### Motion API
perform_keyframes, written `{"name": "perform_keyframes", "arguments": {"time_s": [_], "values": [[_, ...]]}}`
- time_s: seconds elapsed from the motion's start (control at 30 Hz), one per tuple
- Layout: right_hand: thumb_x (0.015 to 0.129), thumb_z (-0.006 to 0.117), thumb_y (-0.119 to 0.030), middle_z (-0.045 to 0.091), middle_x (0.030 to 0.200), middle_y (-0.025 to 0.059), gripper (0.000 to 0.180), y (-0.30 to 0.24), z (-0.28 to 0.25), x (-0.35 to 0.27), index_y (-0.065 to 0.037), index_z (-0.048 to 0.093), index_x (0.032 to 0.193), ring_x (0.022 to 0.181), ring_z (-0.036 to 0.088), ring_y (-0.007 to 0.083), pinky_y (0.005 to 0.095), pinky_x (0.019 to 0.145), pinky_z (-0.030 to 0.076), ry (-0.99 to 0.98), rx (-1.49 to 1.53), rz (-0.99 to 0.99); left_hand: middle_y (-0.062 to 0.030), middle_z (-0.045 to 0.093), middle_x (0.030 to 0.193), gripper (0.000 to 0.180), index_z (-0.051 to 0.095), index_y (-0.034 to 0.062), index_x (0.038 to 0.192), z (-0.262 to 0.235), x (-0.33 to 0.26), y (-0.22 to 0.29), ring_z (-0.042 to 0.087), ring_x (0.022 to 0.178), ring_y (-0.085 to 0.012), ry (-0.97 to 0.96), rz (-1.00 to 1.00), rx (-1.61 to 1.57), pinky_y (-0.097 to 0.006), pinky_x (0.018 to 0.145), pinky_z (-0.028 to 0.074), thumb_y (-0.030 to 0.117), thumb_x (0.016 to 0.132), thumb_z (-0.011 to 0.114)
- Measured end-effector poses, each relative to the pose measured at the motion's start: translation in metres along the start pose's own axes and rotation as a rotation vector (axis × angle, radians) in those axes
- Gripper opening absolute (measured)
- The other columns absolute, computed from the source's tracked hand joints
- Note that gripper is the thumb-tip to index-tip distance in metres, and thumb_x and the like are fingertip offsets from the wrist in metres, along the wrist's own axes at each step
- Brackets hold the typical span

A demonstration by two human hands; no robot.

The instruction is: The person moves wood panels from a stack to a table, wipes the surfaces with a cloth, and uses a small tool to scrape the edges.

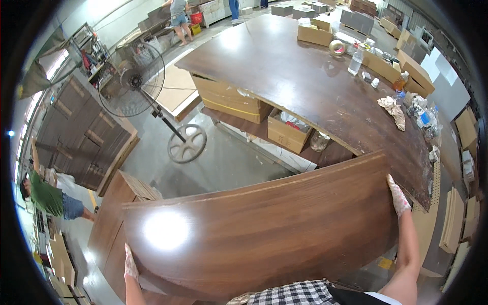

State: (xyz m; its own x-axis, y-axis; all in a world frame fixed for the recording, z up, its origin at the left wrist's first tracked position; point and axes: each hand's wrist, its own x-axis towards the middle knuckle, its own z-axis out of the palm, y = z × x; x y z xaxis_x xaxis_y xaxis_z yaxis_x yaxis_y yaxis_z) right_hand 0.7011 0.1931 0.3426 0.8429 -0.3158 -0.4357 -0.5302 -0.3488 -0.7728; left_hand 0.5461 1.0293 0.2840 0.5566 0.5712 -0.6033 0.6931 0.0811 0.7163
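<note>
A large brown wood-grain board (274, 218) spans the space in front of me, with a bright light reflection on its left part. My left hand (130, 263) grips its left edge, thumb showing and the other fingers mostly hidden. At the right end, my right hand (398, 195) holds the board's edge in the same way. Both hands wear pale, pink-patterned gloves. The board's far right corner overlaps the near edge of a big dark brown worktable (284, 66); whether it touches the tabletop I cannot tell.
Brown panels (108, 223) are stacked at my left. A pedestal fan (133, 79) stands beyond them. Cardboard boxes (288, 133) sit under the worktable. A tape roll (337, 48), a clear bottle (356, 60) and a crumpled glove (393, 112) lie on top. One person (48, 195) is at far left.
</note>
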Motion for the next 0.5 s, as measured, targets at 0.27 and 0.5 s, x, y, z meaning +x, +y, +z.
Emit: {"name": "perform_keyframes", "arguments": {"time_s": [0.27,0.5], "values": [[0.092,0.041,-0.05,0.041,0.138,0.0081,0.067,0.097,-0.064,-0.032,-0.001,0.035,0.137,0.125,0.039,0.0196,0.0314,0.104,0.03,0.256,0.526,0.011,-0.006,0.031,0.145,0.069,0.028,0.004,0.141,0.127,0.117,0.149,0.031,0.131,-0.0233,-0.325,0.169,0.027,-0.034,0.109,0.02,0.054,0.093,0.029],[0.091,0.046,-0.05,0.048,0.131,0.0061,0.061,0.091,-0.068,-0.054,-0.002,0.047,0.13,0.118,0.045,0.0177,0.0302,0.1,0.036,0.533,0.556,0.112,-0.0056,0.041,0.138,0.077,0.035,0.0071,0.139,0.268,0.211,0.274,0.04,0.124,-0.0215,-0.486,0.28,0.042,-0.033,0.104,0.03,0.064,0.088,0.035]]}}
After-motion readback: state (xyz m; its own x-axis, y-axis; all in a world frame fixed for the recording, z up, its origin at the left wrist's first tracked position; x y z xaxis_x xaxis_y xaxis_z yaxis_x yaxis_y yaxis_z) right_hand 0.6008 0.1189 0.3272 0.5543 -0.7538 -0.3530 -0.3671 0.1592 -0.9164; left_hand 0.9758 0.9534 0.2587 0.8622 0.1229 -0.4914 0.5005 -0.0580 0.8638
